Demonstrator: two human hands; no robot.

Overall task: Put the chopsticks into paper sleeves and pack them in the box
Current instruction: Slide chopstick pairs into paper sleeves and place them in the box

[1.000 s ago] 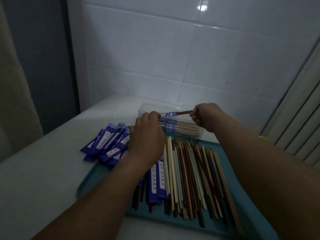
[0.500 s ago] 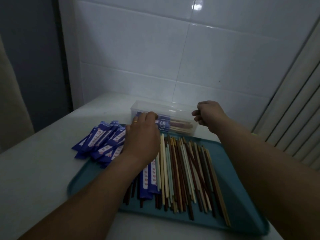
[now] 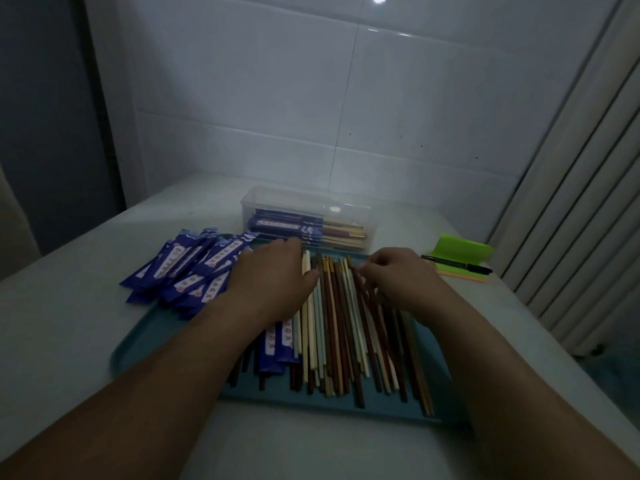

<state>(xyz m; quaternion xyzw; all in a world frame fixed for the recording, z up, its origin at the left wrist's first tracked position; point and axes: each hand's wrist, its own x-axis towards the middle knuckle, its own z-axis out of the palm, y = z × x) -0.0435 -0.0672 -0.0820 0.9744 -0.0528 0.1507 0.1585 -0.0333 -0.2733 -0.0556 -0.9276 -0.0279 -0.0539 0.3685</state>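
Observation:
Several loose chopsticks (image 3: pixel 337 327) in brown, white and tan lie side by side on a teal tray (image 3: pixel 145 344). A heap of blue paper sleeves (image 3: pixel 187 268) spills over the tray's left edge. Behind the tray stands a clear plastic box (image 3: pixel 250 211) holding several sleeved chopsticks (image 3: pixel 294 225). My left hand (image 3: pixel 273 282) rests flat, fingers straight, on the tray's left part, partly covering blue sleeves (image 3: pixel 280 341) that lie there. My right hand (image 3: pixel 398 277) hovers low over the far ends of the dark chopsticks, its curled fingertips touching them; no chopstick is lifted.
A green folded object (image 3: pixel 464 249) with a black pen (image 3: pixel 457 262) on it lies at the right of the white table (image 3: pixel 69 323). A ribbed panel (image 3: pixel 571 220) rises close on the right, a tiled wall stands behind the box.
The sleeved chopsticks that my hands held over the box now lie in it. Both hands have drawn back from the box to the tray; the right now touches the loose chopsticks.

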